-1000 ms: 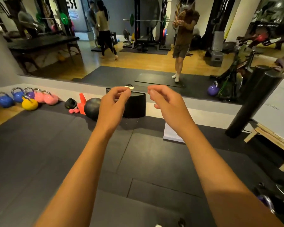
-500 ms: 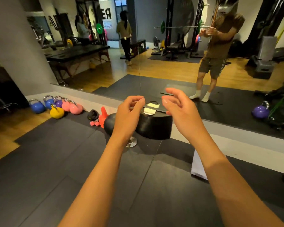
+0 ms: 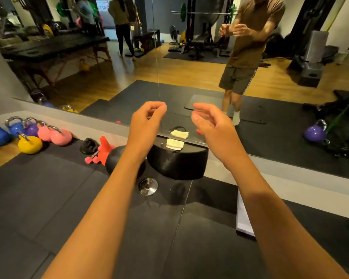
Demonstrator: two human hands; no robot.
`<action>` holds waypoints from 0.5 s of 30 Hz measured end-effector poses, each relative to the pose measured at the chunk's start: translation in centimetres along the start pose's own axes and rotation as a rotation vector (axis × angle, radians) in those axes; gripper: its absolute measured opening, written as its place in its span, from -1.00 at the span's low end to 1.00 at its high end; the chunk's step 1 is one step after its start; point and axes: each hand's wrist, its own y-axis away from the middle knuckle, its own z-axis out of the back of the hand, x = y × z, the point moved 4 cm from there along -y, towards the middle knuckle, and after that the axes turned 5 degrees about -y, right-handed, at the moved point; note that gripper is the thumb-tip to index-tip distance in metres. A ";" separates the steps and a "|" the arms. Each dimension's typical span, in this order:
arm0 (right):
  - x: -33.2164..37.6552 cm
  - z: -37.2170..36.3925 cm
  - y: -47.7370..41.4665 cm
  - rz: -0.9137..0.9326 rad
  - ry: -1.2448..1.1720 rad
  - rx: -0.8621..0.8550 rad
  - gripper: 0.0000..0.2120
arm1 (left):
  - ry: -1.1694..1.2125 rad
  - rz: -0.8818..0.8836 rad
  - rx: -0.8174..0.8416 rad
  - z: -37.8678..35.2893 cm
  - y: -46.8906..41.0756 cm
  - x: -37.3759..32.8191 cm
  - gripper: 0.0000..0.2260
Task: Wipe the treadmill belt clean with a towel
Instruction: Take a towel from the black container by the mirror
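1. The wall mirror (image 3: 189,67) fills the far side from ten to two o'clock; no treadmill belt shows anywhere
2. Black floor mats (image 3: 48,198) run underfoot; kettlebells (image 3: 29,144) sit at nine o'clock
3. A black rounded block (image 3: 177,164) stands against the mirror at twelve
4. The left hand (image 3: 146,122) is loosely curled, holding nothing; the right hand (image 3: 213,122) is spread, empty
5. The folded white towel (image 3: 174,144) rests on the block: I'd step closer and pinch it whole, so it stays folded
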 end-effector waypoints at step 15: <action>-17.5 -1.5 -26.3 -0.192 -0.058 -0.081 -0.72 | -0.036 0.273 0.071 -7.1 -24.6 18.0 -0.91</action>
